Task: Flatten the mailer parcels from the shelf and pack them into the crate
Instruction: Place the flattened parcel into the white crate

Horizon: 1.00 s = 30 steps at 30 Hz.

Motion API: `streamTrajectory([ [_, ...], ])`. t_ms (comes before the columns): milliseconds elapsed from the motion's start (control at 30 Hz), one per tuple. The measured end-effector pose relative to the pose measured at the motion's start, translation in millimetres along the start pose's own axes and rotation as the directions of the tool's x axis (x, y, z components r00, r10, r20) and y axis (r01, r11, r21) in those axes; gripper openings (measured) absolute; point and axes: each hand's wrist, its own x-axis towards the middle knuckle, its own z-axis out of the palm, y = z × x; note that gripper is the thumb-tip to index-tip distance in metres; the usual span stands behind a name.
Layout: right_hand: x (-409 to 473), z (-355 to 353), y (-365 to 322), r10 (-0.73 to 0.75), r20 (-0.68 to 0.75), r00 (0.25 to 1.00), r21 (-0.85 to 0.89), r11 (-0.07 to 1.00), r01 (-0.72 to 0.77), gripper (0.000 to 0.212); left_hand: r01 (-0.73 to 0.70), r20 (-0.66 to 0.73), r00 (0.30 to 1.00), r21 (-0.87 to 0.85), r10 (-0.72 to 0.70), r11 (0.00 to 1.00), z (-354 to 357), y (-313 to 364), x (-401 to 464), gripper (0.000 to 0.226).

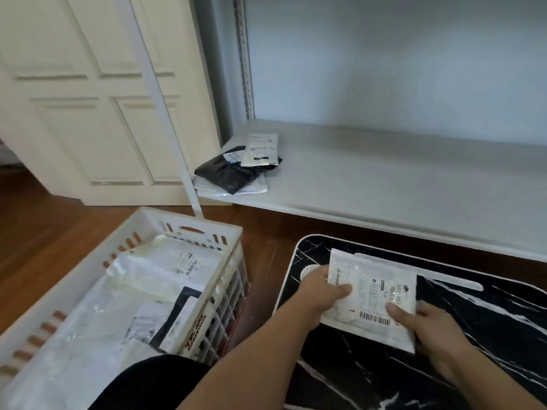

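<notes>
A white mailer parcel [373,297] with a printed label and barcode lies over the black marbled table [473,321]. My left hand [321,291] grips its left edge, thumb on top. My right hand [426,324] holds its lower right corner, thumb pressed on the label. The white slatted crate [189,223] stands to the left on the floor, with several white and black mailers [165,270] inside. On the white shelf [384,184], a small pile of mailers [239,167], black and white, sits at the left end.
A cream panelled door [88,99] stands behind the crate. A slim white pole [165,113] rises by the shelf's left corner. Wooden floor [44,232] surrounds the crate. My dark-clothed knee [148,383] is at the bottom.
</notes>
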Motion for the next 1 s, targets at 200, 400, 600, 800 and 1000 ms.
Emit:
streamTrajectory([
  [200,-15.9,86.1,-78.7,-0.241,0.093,0.966,-0.079,0.966,0.248,0.022,-0.185,-0.103,0.980,-0.135,0.172,0.973,-93.8,42.2,-41.5,0.022],
  [400,-44.7,217.2,-120.9,-0.357,0.387,0.850,-0.166,0.880,0.445,0.020,-0.366,-0.376,0.896,-0.326,0.236,0.872,-226.4,47.4,-98.8,0.032],
  [600,-51.6,323.5,-107.9,-0.396,0.537,0.745,-0.265,0.759,0.595,0.019,-0.101,-0.393,0.893,0.296,0.218,0.950,-331.0,9.3,-134.3,0.032],
  [800,-33.0,377.0,-83.2,-0.419,0.536,0.733,-0.448,0.595,0.668,0.048,0.082,-0.401,0.913,0.358,0.074,0.930,-367.2,-50.6,-108.6,0.019],
  [1000,-7.3,393.5,-42.5,-0.191,0.593,0.782,-0.775,0.130,0.619,0.068,0.278,-0.629,0.749,0.015,-0.207,0.961,-388.9,-139.4,-66.0,0.027],
])
